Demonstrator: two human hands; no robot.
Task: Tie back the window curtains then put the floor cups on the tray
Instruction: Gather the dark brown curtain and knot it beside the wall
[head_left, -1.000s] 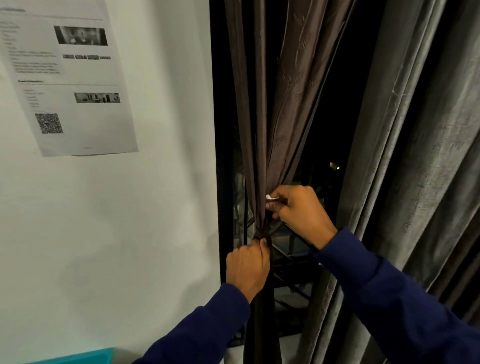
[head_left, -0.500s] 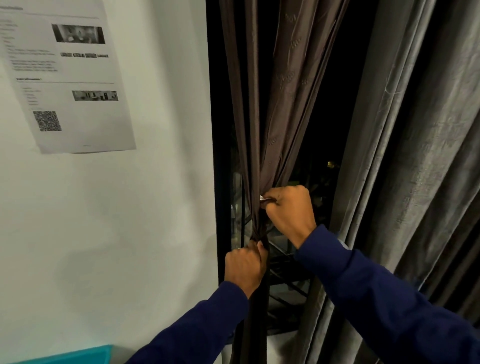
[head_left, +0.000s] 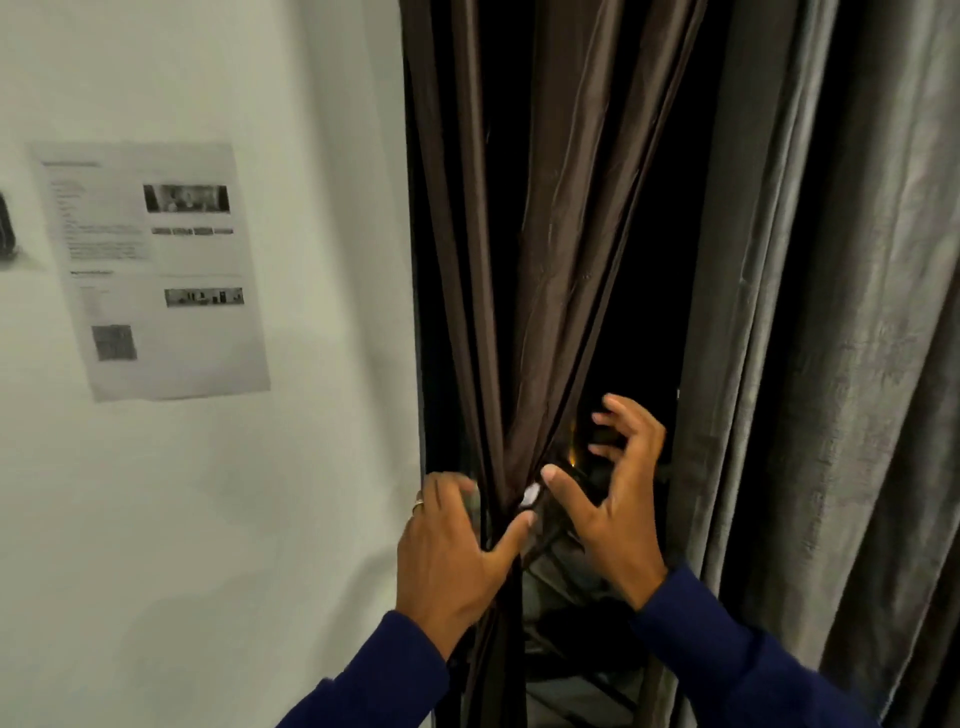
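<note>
- Left hand, a ring on one finger, no longer fists the dark brown satin curtain; fingers now spread, thumb resting against the cinched waist of the fabric, holding nothing.
- Small white clip or tag sits at the gathered point, between the two thumbs; half a second ago the right hand pinched it, now it sits free on the cloth.
- Right hand has let go too; fingers splayed wide, just right of the bunch, apart from the fabric.
- Judgement: brown curtain stays bunched with no grip on it, so this tie looks done; hands seem to be coming off.
- Heavy grey velvet curtain hangs loose at far right, not tied; probably next.
- Floor cups and tray not in view; that half is not yet begun as far as can be seen.
- Room: white wall at left with a printed paper notice stuck on it, blurred; black night window behind the curtains, a small light showing in it.
- View has tilted up since before.
</note>
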